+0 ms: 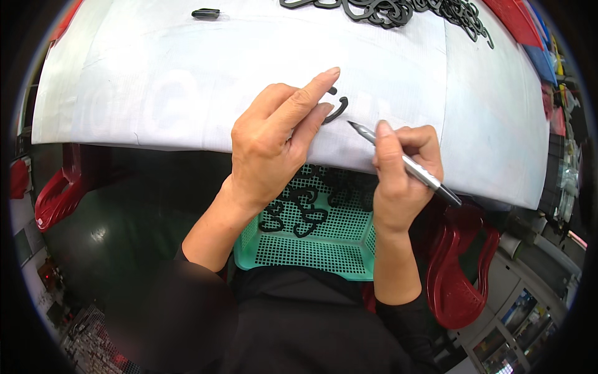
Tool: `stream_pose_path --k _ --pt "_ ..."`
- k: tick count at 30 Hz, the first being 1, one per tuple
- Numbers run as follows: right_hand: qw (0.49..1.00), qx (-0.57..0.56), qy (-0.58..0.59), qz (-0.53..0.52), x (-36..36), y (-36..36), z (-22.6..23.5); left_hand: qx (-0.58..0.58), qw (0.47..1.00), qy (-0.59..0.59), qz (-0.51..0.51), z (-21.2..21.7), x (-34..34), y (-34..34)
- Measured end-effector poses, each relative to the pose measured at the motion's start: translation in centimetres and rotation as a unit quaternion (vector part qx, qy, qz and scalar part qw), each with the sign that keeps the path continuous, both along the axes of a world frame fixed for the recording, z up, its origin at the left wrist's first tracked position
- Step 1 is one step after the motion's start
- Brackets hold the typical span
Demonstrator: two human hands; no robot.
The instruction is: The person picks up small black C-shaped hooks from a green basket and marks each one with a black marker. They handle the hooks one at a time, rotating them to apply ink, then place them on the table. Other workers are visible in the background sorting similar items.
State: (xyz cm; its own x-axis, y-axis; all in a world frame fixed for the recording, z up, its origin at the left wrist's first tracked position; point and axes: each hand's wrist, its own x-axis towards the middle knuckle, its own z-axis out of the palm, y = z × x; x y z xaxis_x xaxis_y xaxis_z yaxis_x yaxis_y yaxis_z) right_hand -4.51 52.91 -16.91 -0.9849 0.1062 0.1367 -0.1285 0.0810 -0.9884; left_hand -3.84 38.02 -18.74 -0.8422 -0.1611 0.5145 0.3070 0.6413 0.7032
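Near the front edge of the white-covered table, my left hand (274, 121) has its thumb and index finger closed on a black hook (338, 111). The curved end of the hook shows past the fingertips; the rest lies hidden under the hand. My right hand (405, 168) grips a silver and black marker pen (414, 167). Its dark tip points at the hook, a little to the right of it and apart from it. A black pen cap (205, 14) lies by itself at the far left of the table.
Many black hooks (380, 11) are heaped along the table's far side. Below the front edge, a green perforated basket (311, 254) holds several more black hooks. Dark red plastic chairs (458, 280) stand on both sides. Red and blue bins (541, 62) sit beyond the table's right end.
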Motion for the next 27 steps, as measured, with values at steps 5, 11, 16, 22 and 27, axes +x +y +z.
stream_pose_path --k 5,11,16,22,27 --pt "1.000 0.025 0.003 0.006 -0.7 -1.5 0.0 -0.013 0.999 0.036 0.005 0.0 -0.6 -0.1" --pt "0.999 0.050 0.005 0.011 -1.0 -1.7 -0.2 -0.015 0.999 0.045 0.009 -0.3 -0.6 -0.2" --pt "0.999 0.046 0.005 0.013 -0.9 -1.6 -0.3 -0.008 0.999 0.046 0.003 -0.4 -0.7 -0.3" --pt "0.998 0.060 0.002 0.011 -1.0 -1.7 -0.2 -0.004 0.999 0.046 0.000 -0.5 -0.7 -0.3" --pt "0.997 0.073 0.003 0.011 -0.9 -1.5 -0.3 0.001 0.999 0.043 0.009 -0.5 -0.6 -0.4"
